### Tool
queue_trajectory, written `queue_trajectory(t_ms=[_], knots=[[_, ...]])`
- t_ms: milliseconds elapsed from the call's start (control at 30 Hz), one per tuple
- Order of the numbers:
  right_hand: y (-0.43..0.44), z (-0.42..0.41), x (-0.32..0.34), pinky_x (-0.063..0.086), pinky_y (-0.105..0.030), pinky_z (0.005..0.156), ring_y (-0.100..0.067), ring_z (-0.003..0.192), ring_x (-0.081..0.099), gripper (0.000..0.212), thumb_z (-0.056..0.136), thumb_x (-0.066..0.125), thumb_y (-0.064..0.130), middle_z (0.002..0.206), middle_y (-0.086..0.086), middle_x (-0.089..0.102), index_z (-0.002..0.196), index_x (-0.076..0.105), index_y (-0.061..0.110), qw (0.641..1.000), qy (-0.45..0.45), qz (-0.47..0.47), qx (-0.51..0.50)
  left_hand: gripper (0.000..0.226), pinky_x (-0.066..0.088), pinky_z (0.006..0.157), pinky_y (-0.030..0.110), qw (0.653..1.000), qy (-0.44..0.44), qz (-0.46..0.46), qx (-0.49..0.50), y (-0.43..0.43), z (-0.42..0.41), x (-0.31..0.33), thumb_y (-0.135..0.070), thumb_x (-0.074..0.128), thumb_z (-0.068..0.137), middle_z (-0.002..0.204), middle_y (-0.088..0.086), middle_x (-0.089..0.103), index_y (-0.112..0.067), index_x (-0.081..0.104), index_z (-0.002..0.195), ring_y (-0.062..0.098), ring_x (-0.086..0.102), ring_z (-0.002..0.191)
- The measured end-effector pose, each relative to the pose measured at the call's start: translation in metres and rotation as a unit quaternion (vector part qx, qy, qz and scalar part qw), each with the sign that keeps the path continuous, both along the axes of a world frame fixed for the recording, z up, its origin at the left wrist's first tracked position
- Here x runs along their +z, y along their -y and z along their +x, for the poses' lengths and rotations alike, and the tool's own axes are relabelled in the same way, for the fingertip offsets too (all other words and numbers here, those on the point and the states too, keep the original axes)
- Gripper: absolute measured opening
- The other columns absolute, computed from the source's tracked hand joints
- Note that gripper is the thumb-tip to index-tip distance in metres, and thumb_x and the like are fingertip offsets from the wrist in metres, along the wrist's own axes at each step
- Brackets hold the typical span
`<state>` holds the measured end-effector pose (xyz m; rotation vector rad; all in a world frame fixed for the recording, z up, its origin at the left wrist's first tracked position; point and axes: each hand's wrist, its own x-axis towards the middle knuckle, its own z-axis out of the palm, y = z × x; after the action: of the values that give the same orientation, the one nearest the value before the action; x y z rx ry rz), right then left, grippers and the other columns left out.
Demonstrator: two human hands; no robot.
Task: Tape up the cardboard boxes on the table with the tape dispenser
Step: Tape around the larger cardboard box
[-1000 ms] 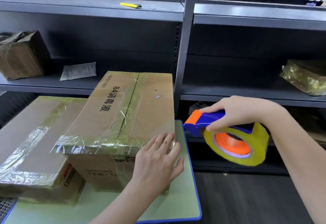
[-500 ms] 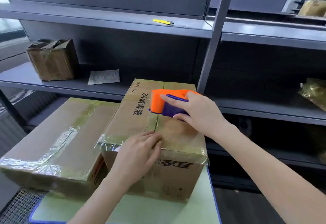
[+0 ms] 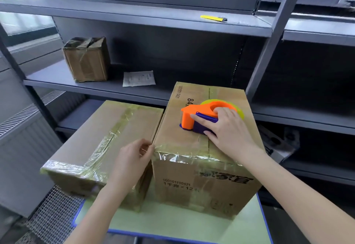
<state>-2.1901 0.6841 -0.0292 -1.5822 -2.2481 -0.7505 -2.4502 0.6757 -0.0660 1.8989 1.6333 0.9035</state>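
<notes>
The tape dispenser [image 3: 194, 116], orange and purple with a yellowish roll at its rear, is set flat on the top face of the taller cardboard box [image 3: 203, 184], over the centre seam and towards the far half of the lid. It is gripped by the right hand [image 3: 228, 130]: the thumb is tucked into the orange body's round opening, and the fingers [image 3: 203, 119] are wrapped across the purple handle, their tips reaching its left side. The grip is closed firmly round the tool, and the heel of the hand is laid on the cardboard behind it.

The left hand [image 3: 130, 161] is held at the near left top corner of the same box. Its fingers are curled, and the thumb and forefinger are brought together on the clear tape [image 3: 169, 156] that is wrapped along the front top edge; a pinch on the film's end at the corner is shown.

A lower cardboard box [image 3: 107, 140], already crossed with tape, is placed just beside the taller one on its left, side touching side. Both are stood on the green table [image 3: 172, 223] with a blue rim.

On the grey shelving [image 3: 134, 13] behind, a small taped box [image 3: 86, 59], a sheet of paper [image 3: 138, 78] and a yellow knife [image 3: 213, 18] are seen.
</notes>
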Motion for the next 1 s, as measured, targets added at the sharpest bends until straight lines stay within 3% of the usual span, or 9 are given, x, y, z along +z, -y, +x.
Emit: queue_trajectory(t_ms=[67, 133, 233, 333, 533, 667, 767, 867, 1000], knots=[[0.006, -0.015, 0.004, 0.048, -0.048, 0.085, -0.04, 0.103, 0.055, 0.047, 0.085, 0.062, 0.021, 0.111, -0.021, 0.059, 0.131, 0.056, 0.027, 0.998, -0.015, 0.059, 0.008, 0.014, 0.052, 0.067, 0.028, 0.999, 0.021, -0.025, -0.005, -0.002, -0.005, -0.001, -0.029, 0.061, 0.089, 0.074, -0.006, 0.066, -0.02, 0.06, 0.079, 0.012, 0.063, 0.069], [0.01, -0.036, 0.007, 0.05, -0.043, 0.075, -0.036, 0.091, 0.059, 0.038, 0.083, 0.057, 0.014, 0.099, -0.017, 0.061, 0.12, 0.066, 0.016, 0.993, -0.053, 0.077, 0.072, 0.022, 0.053, 0.068, 0.034, 0.999, 0.019, -0.04, -0.016, -0.004, -0.01, -0.001, -0.033, 0.059, 0.089, 0.069, -0.001, 0.066, -0.017, 0.059, 0.075, 0.015, 0.063, 0.066], [0.009, -0.067, 0.006, 0.043, -0.034, 0.056, -0.025, 0.069, 0.051, 0.032, 0.083, 0.062, 0.011, 0.077, -0.008, 0.052, 0.114, 0.069, 0.012, 0.981, -0.094, -0.048, 0.162, 0.035, 0.046, 0.058, 0.016, 0.996, -0.003, -0.052, -0.07, -0.004, -0.016, 0.004, -0.032, 0.052, 0.094, 0.058, -0.003, 0.064, -0.014, 0.059, 0.066, 0.002, 0.058, 0.051], [-0.003, -0.087, -0.003, 0.032, -0.026, 0.058, -0.014, 0.073, 0.039, 0.036, 0.098, 0.049, 0.026, 0.081, -0.002, 0.044, 0.132, 0.056, 0.022, 0.957, -0.104, -0.218, 0.16, 0.034, 0.042, 0.053, 0.008, 0.986, 0.045, -0.093, -0.129, -0.003, -0.017, 0.007, -0.027, 0.054, 0.094, 0.058, -0.004, 0.065, -0.009, 0.066, 0.068, -0.002, 0.056, 0.048], [-0.01, -0.093, -0.02, 0.03, -0.027, 0.057, -0.011, 0.069, 0.037, 0.039, 0.094, 0.05, 0.041, 0.074, 0.007, 0.038, 0.126, 0.061, 0.023, 0.951, -0.089, -0.223, 0.194, 0.021, 0.047, 0.057, 0.016, 0.968, 0.137, -0.129, -0.167, -0.01, -0.021, -0.002, -0.015, 0.062, 0.089, 0.06, 0.0, 0.067, -0.012, 0.071, 0.071, 0.004, 0.057, 0.052], [-0.009, -0.092, -0.022, 0.029, -0.027, 0.061, -0.013, 0.071, 0.039, 0.045, 0.087, 0.062, 0.041, 0.077, 0.002, 0.047, 0.128, 0.059, 0.022, 0.952, -0.075, -0.211, 0.207, 0.027, 0.036, 0.05, 0.014, 0.987, 0.036, -0.004, -0.157, -0.013, -0.026, -0.018, -0.034, 0.066, 0.085, 0.05, -0.007, 0.059, -0.023, 0.063, 0.059, 0.005, 0.049, 0.047], [-0.008, -0.094, -0.023, 0.028, -0.025, 0.059, -0.01, 0.069, 0.036, 0.046, 0.082, 0.07, 0.035, 0.075, 0.001, 0.05, 0.125, 0.062, 0.02, 0.955, -0.064, -0.191, 0.217, 0.062, 0.028, 0.046, 0.018, 0.982, -0.048, 0.121, -0.133, -0.021, -0.032, -0.033, -0.069, 0.046, 0.081, 0.049, -0.001, 0.052, -0.012, 0.057, 0.06, 0.013, 0.042, 0.045], [-0.009, -0.095, -0.025, 0.027, -0.024, 0.059, -0.009, 0.069, 0.034, 0.046, 0.081, 0.073, 0.032, 0.074, 0.002, 0.05, 0.124, 0.063, 0.02, 0.957, -0.058, -0.181, 0.22, 0.047, 0.028, 0.049, 0.017, 0.956, -0.024, 0.232, -0.176, -0.027, -0.029, -0.046, -0.059, 0.034, 0.093, 0.059, -0.01, 0.046, -0.019, 0.049, 0.073, 0.006, 0.038, 0.054], [-0.009, -0.096, -0.025, 0.027, -0.025, 0.06, -0.01, 0.068, 0.035, 0.042, 0.083, 0.071, 0.029, 0.073, 0.003, 0.047, 0.123, 0.064, 0.022, 0.954, -0.073, -0.19, 0.218, 0.042, 0.029, 0.052, 0.019, 0.94, -0.002, 0.288, -0.183, -0.032, -0.025, -0.058, -0.042, 0.038, 0.099, 0.062, -0.001, 0.045, -0.01, 0.05, 0.075, 0.008, 0.035, 0.059]])
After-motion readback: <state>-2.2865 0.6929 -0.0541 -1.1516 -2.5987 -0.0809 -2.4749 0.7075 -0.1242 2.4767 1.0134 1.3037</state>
